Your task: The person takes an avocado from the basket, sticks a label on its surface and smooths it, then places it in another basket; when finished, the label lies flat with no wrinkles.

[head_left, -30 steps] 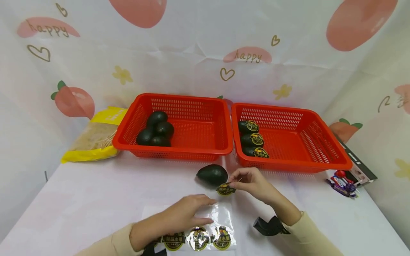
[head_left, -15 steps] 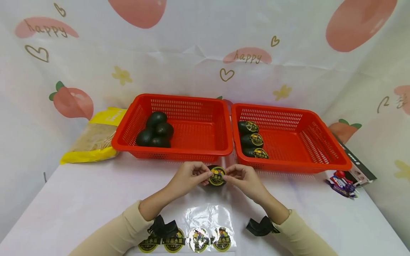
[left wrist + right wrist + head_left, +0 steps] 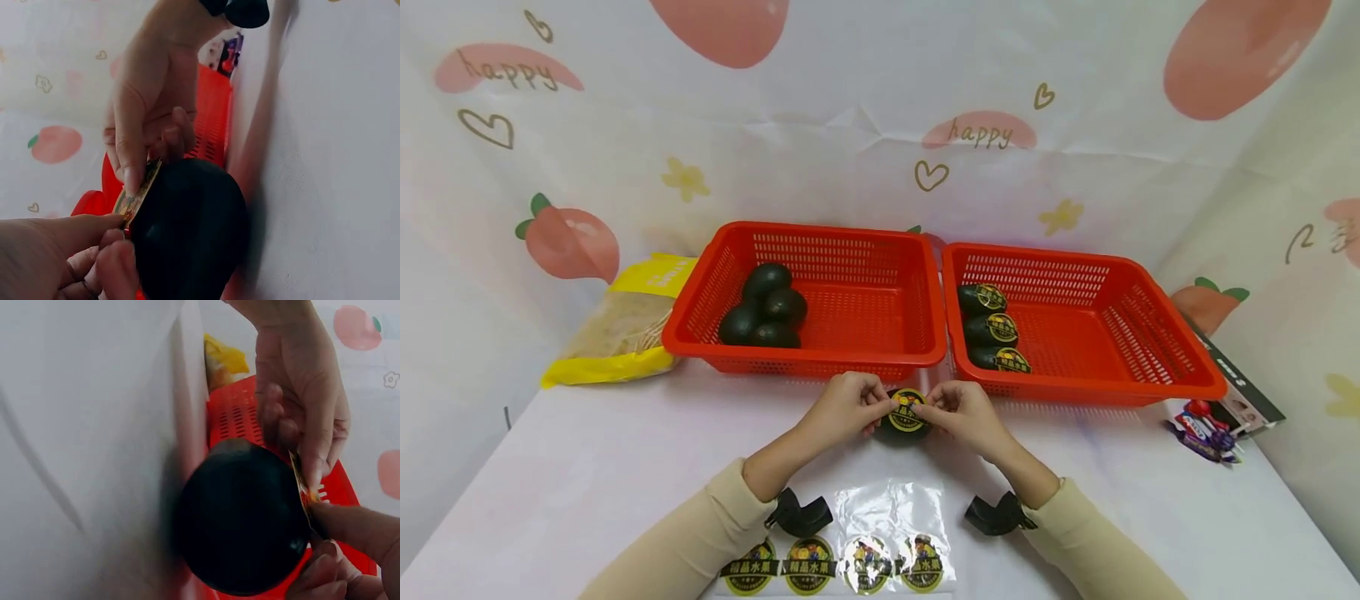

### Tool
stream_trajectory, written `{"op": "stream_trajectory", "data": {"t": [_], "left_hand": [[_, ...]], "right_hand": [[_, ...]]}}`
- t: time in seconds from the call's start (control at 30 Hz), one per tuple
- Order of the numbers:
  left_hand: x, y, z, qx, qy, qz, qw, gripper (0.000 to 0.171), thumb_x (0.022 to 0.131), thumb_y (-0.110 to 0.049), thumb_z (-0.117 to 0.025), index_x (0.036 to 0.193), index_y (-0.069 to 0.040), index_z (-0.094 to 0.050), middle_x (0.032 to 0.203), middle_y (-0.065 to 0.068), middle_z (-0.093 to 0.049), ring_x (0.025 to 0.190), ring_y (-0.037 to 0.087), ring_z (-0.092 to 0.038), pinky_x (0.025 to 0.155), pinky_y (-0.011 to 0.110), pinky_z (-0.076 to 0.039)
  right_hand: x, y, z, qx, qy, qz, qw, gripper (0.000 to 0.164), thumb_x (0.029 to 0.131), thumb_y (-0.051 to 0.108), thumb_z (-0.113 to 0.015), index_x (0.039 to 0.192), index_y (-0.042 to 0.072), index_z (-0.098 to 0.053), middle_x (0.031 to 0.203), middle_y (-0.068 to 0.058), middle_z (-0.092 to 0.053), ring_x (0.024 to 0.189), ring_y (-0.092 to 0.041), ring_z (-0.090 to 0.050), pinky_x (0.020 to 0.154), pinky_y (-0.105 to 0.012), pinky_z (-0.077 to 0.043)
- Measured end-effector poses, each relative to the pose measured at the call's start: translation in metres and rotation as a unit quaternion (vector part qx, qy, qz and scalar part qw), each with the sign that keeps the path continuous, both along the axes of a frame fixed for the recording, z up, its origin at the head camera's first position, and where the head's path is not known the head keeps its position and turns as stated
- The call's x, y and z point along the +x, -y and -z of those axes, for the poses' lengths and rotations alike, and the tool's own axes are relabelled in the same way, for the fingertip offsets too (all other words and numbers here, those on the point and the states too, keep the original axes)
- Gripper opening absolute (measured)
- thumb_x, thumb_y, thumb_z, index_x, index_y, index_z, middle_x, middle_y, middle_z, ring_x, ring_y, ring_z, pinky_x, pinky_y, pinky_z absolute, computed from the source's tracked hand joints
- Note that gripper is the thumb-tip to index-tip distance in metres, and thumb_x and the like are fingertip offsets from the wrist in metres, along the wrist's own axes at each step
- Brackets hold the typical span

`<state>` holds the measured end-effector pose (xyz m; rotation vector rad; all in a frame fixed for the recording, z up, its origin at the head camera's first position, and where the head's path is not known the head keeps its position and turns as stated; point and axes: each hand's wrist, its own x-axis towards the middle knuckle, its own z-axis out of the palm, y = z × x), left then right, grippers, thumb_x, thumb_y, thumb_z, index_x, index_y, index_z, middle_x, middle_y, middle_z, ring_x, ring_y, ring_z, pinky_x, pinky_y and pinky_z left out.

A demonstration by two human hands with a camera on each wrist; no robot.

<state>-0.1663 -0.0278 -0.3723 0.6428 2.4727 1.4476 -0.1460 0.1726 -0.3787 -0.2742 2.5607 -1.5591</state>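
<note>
A dark green avocado (image 3: pixel 898 437) lies on the table in front of the two baskets. My left hand (image 3: pixel 844 410) pinches one side of a round black-and-gold fruit sticker (image 3: pixel 908 414) between thumb and fingers. The opposite side is pinched by my right hand (image 3: pixel 970 418). In the left wrist view the sticker (image 3: pixel 142 195) stands along the upper face of the avocado (image 3: pixel 190 225), its edge right at the skin. The right wrist view shows both thumbs over it, beside the rounded end of the avocado (image 3: pixel 240 519).
A clear sheet (image 3: pixel 891 508) with several stickers lies at the front. The left red basket (image 3: pixel 820 357) holds several plain avocados; the right red basket (image 3: pixel 1097 387) holds 3 stickered ones. A yellow bag (image 3: pixel 617 333) lies far left, wrapped sweets (image 3: pixel 1202 433) far right.
A second ago the right hand alone held the sticker beside the avocado, the left hand over the sheet. Both hands came together above the avocado, the left moving up and gripping the sticker too.
</note>
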Motion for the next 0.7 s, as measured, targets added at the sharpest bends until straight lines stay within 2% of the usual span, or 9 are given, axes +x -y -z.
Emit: {"op": "stream_trajectory", "data": {"t": [0.1, 0.17, 0.27, 0.33, 0.4, 0.47, 0.57, 0.7], "left_hand": [[0.0, -0.002, 0.0, -0.055, -0.057, -0.009, 0.9968, 0.025, 0.083, -0.02, -0.07, 0.064, -0.007, -0.059, 0.054, -0.002, -0.053, 0.048, 0.005, -0.044, 0.045, 0.017, -0.036], [0.001, -0.003, 0.001, -0.096, -0.109, -0.017, 0.9892, 0.03, 0.081, -0.026, -0.072, 0.06, -0.01, -0.057, 0.053, -0.005, -0.05, 0.05, 0.004, -0.041, 0.046, 0.016, -0.031], [0.004, -0.003, 0.003, -0.133, -0.201, -0.018, 0.9703, 0.03, 0.079, -0.028, -0.074, 0.061, -0.015, -0.054, 0.054, -0.008, -0.047, 0.054, 0.005, -0.04, 0.048, 0.016, -0.03], [0.006, -0.001, 0.005, -0.131, -0.262, -0.006, 0.956, 0.025, 0.078, -0.026, -0.075, 0.068, -0.015, -0.056, 0.06, -0.007, -0.05, 0.06, 0.006, -0.043, 0.052, 0.017, -0.035], [0.007, 0.001, 0.008, -0.109, -0.307, 0.022, 0.9454, 0.017, 0.079, -0.023, -0.075, 0.079, -0.014, -0.059, 0.074, -0.005, -0.056, 0.072, 0.008, -0.05, 0.062, 0.019, -0.044], [0.008, 0.003, 0.012, -0.079, -0.32, 0.056, 0.9425, 0.016, 0.081, -0.019, -0.072, 0.093, -0.012, -0.063, 0.091, 0.0, -0.06, 0.086, 0.011, -0.057, 0.074, 0.024, -0.05], [0.011, 0.008, 0.018, -0.048, -0.315, 0.1, 0.9427, 0.022, 0.086, -0.014, -0.067, 0.107, -0.009, -0.066, 0.112, 0.005, -0.062, 0.105, 0.017, -0.06, 0.089, 0.031, -0.051], [0.016, 0.014, 0.024, -0.036, -0.306, 0.113, 0.9446, 0.027, 0.086, -0.013, -0.066, 0.112, -0.006, -0.068, 0.117, 0.01, -0.064, 0.11, 0.022, -0.061, 0.09, 0.035, -0.052]], "right_hand": [[-0.004, 0.002, -0.002, 0.044, -0.023, -0.007, 0.999, 0.027, 0.079, 0.018, -0.075, 0.066, 0.002, -0.056, 0.055, 0.004, -0.045, 0.049, -0.004, -0.038, 0.044, -0.017, -0.031], [-0.005, 0.002, -0.001, 0.074, -0.031, -0.006, 0.997, 0.032, 0.077, 0.024, -0.076, 0.063, 0.006, -0.053, 0.054, 0.004, -0.044, 0.05, -0.005, -0.038, 0.045, -0.018, -0.029], [-0.004, 0.0, 0.003, 0.099, -0.051, 0.008, 0.994, 0.035, 0.073, 0.03, -0.079, 0.065, 0.008, -0.053, 0.06, 0.002, -0.05, 0.056, -0.007, -0.046, 0.049, -0.018, -0.036], [-0.003, -0.002, 0.008, 0.088, -0.061, 0.012, 0.994, 0.031, 0.074, 0.027, -0.079, 0.074, 0.007, -0.056, 0.071, -0.002, -0.058, 0.065, -0.009, -0.056, 0.056, -0.019, -0.045], [-0.001, -0.003, 0.012, 0.06, -0.064, 0.008, 0.996, 0.029, 0.075, 0.023, -0.079, 0.083, 0.004, -0.058, 0.083, -0.007, -0.062, 0.074, -0.013, -0.062, 0.063, -0.021, -0.051], [0.002, -0.004, 0.014, 0.026, -0.055, -0.005, 0.998, 0.029, 0.077, 0.018, -0.077, 0.091, 0.001, -0.058, 0.091, -0.013, -0.064, 0.08, -0.019, -0.065, 0.068, -0.022, -0.053], [0.005, -0.006, 0.016, 0.0, -0.037, -0.026, 0.999, 0.027, 0.08, 0.015, -0.073, 0.096, -0.002, -0.059, 0.094, -0.017, -0.066, 0.084, -0.024, -0.067, 0.069, -0.023, -0.054], [0.009, -0.007, 0.015, -0.002, -0.049, -0.04, 0.998, 0.026, 0.083, 0.015, -0.07, 0.101, -0.001, -0.061, 0.1, -0.017, -0.066, 0.091, -0.027, -0.067, 0.075, -0.025, -0.055]]}}
